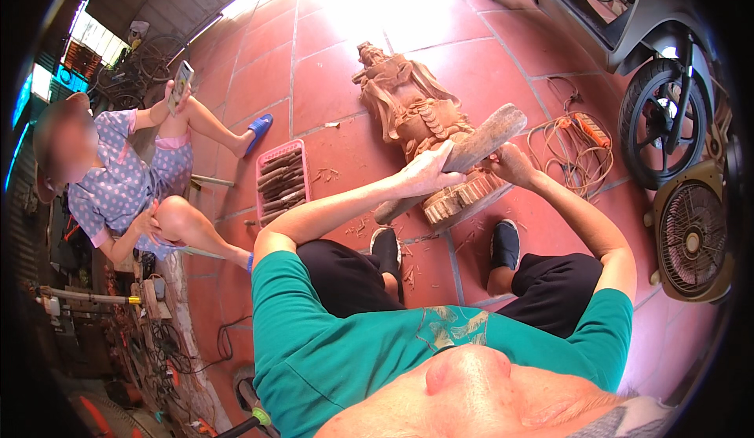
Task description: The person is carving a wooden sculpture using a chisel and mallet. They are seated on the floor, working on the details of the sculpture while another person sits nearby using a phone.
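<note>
Intricately ornate brown wooden statue (410,98), ridged base (462,195).

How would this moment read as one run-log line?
left grip: on long brown wooden club | right grip: close beside it, contact unclear | carved brown wooden statue: on red tiled floor

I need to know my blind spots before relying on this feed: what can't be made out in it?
All in the head view:
- Right hand: some fingertips, and anything in its grip, are hidden by the wooden club.
- Carved wooden statue: part of its lower body is covered by the club and left hand.
- Pink basket: its contents' tips are too small to tell.
- Scooter: cut off by the top edge.
</note>
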Tool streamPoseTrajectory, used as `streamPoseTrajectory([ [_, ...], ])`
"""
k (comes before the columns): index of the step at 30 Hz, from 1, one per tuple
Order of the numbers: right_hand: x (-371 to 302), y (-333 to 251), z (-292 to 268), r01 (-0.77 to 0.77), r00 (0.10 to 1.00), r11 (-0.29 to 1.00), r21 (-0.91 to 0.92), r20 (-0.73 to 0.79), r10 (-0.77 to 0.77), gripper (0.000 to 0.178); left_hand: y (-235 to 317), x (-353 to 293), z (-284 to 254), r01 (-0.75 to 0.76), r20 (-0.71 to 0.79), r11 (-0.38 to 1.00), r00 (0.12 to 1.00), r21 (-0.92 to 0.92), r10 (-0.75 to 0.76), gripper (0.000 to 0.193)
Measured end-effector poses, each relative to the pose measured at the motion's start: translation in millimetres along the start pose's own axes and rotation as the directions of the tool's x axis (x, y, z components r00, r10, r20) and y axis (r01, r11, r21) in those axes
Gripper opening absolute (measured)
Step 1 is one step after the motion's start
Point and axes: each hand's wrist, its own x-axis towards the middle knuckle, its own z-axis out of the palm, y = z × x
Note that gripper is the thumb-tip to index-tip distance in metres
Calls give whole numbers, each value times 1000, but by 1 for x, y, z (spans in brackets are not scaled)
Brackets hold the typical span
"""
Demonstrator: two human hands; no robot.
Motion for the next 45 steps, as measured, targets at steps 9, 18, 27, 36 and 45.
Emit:
streamPoseTrajectory([
  [9, 0, -2, -2, 26, 999, 999, 23, 23, -27, 30, 2, -1, 0, 11, 4, 1000, 1000, 11, -11, 63],
  [18, 1, -1, 0, 82, 997, 995, 53, -6, -82, 28, -1, -3, 1, -6, -12, 1000, 1000, 18, 6, 64],
  [27, 0, -7, -6, 231, 971, 963, 138, -98, -219, 23, 4, 2, -4, 161, 65, 987, 985, -21, -159, 61],
  [36, 19, 17, -17, 118, 993, 945, 304, -60, -104, 32, 21, 11, -26, 217, 33, 944, 976, -249, -215, 52],
  [45, 16, 22, -39, 61, 985, 950, 306, -174, -8, 45, 12, 9, -37, 237, -13, 911, 966, -337, -257, 57],
])
